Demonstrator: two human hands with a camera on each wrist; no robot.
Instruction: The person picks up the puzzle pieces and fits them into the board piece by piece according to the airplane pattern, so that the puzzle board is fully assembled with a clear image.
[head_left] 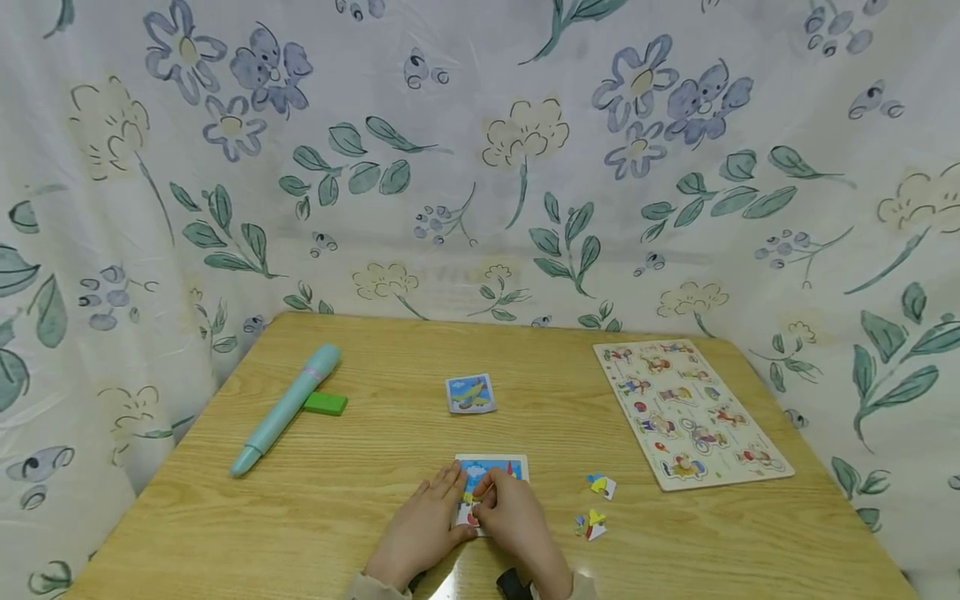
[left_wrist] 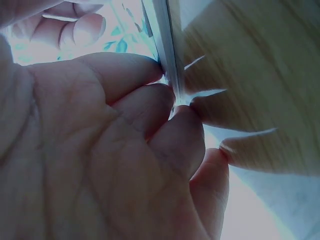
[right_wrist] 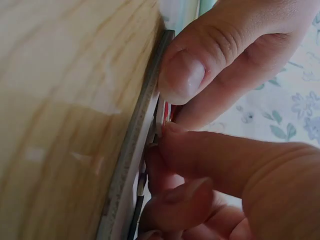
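Observation:
A small jigsaw board [head_left: 491,461] with a blue sky picture lies near the front of the table. Along its left edge rests my left hand [head_left: 426,521], fingers extended and thumb at the near edge; the left wrist view shows its fingers [left_wrist: 142,107] against the board's side [left_wrist: 167,45]. Over the board's lower part, my right hand [head_left: 517,515] pinches a puzzle piece, largely hidden by the fingers. In the right wrist view a red and white piece [right_wrist: 164,114] shows at the right thumb's tip, low against the board [right_wrist: 131,150], with the left thumb [right_wrist: 185,75] close above.
Loose puzzle pieces [head_left: 602,487] lie right of the board, with more pieces [head_left: 595,525] nearer me. A picture card [head_left: 471,393] with an airplane lies beyond. At left are a long teal tube [head_left: 288,408] and green block [head_left: 326,404]; at right, a large picture board [head_left: 693,412].

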